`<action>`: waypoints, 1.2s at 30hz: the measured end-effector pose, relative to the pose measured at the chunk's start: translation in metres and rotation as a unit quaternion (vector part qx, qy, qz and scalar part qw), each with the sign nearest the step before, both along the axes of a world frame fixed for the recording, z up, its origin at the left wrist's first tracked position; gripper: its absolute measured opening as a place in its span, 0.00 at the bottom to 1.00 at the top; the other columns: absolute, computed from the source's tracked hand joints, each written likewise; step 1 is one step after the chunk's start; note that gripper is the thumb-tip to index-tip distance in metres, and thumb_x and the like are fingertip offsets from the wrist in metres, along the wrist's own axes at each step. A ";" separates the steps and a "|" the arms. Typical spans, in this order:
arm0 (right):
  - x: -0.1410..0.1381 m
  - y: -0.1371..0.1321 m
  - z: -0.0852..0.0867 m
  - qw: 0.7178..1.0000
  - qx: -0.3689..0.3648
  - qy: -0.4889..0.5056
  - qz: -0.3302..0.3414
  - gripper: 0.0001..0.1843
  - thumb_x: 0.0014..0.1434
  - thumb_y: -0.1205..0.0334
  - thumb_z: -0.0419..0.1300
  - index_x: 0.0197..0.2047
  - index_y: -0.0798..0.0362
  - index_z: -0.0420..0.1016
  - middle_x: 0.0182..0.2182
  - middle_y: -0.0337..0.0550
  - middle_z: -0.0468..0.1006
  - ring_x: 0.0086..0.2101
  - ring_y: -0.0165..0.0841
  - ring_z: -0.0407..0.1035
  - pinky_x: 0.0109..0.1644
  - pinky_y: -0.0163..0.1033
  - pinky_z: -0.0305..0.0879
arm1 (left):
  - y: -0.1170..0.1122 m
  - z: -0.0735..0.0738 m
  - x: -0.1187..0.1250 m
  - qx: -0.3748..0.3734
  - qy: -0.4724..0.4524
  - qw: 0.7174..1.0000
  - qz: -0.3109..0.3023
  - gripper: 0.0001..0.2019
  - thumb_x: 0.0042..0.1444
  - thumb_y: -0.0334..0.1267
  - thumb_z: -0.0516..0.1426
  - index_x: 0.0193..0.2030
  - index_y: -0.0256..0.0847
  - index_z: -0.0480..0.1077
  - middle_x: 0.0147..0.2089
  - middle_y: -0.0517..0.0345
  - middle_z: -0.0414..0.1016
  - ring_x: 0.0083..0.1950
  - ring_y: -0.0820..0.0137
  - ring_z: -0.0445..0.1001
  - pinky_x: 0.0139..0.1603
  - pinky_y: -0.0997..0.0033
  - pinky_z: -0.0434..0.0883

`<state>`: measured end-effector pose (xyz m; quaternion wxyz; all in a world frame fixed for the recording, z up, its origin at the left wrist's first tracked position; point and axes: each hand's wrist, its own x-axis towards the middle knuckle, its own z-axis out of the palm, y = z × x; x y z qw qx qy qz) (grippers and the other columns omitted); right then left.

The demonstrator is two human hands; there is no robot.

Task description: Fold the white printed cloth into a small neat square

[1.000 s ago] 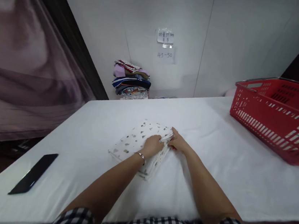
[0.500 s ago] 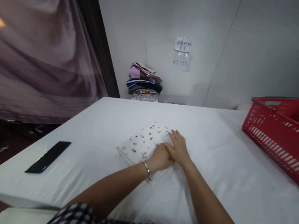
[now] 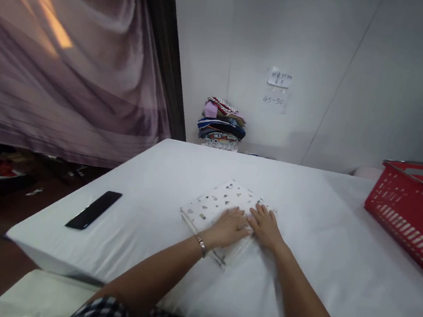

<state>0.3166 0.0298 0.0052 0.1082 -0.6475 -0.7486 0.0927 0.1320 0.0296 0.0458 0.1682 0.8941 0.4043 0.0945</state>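
Observation:
A folded white cloth (image 3: pixel 209 204) with small grey and green printed motifs lies on the white-covered table (image 3: pixel 147 181) before me. My left hand (image 3: pixel 229 227), with a bracelet at the wrist, rests palm down on its middle, fingers stretched out. Beside it, my right hand (image 3: pixel 265 227) lies flat on the cloth's right part with the fingers spread. The two hands are close together at the thumbs and hide part of the cloth. Neither grips anything.
A black phone-like slab (image 3: pixel 94 210) lies on the table's left side. A red plastic basket (image 3: pixel 412 219) stands at the right edge. Folded clothes (image 3: pixel 222 126) are stacked beyond the far edge, against the wall. A mauve curtain (image 3: pixel 72 69) hangs at left.
My left hand has opened from a closed shape and now lies flat. My right hand has slid off it onto the cloth. The view has turned slightly left.

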 end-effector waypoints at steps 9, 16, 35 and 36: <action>0.001 -0.003 -0.003 1.000 -0.009 -0.009 0.002 0.31 0.62 0.46 0.45 0.64 0.53 0.57 0.65 0.47 0.46 0.64 0.39 0.35 0.65 0.50 0.30 | 0.026 -0.032 -0.077 0.044 0.087 0.970 0.221 0.34 0.57 0.60 0.41 0.66 0.43 0.51 0.70 0.51 0.44 0.70 0.56 0.39 0.66 0.47 0.38; -0.031 -0.013 0.036 0.999 -0.017 0.036 0.003 0.28 0.64 0.50 0.43 0.63 0.54 0.59 0.64 0.48 0.50 0.64 0.40 0.39 0.65 0.52 0.31 | 0.025 -0.035 -0.072 0.064 0.075 0.970 0.221 0.34 0.57 0.60 0.40 0.66 0.43 0.53 0.70 0.51 0.44 0.70 0.55 0.40 0.66 0.47 0.38; -0.093 -0.050 0.027 0.984 -0.084 0.081 0.133 0.35 0.62 0.39 0.41 0.66 0.48 0.50 0.65 0.46 0.46 0.64 0.41 0.37 0.65 0.55 0.34 | 0.024 -0.038 -0.073 0.112 0.071 0.966 0.223 0.34 0.58 0.58 0.40 0.65 0.40 0.54 0.69 0.49 0.47 0.69 0.55 0.43 0.65 0.45 0.39; -0.090 -0.043 0.032 0.986 -0.086 0.096 0.108 0.34 0.62 0.39 0.40 0.66 0.48 0.50 0.65 0.46 0.47 0.64 0.40 0.38 0.65 0.53 0.35 | 0.024 -0.038 -0.073 0.113 0.067 0.966 0.224 0.34 0.58 0.58 0.40 0.65 0.40 0.54 0.69 0.49 0.48 0.69 0.55 0.43 0.65 0.45 0.39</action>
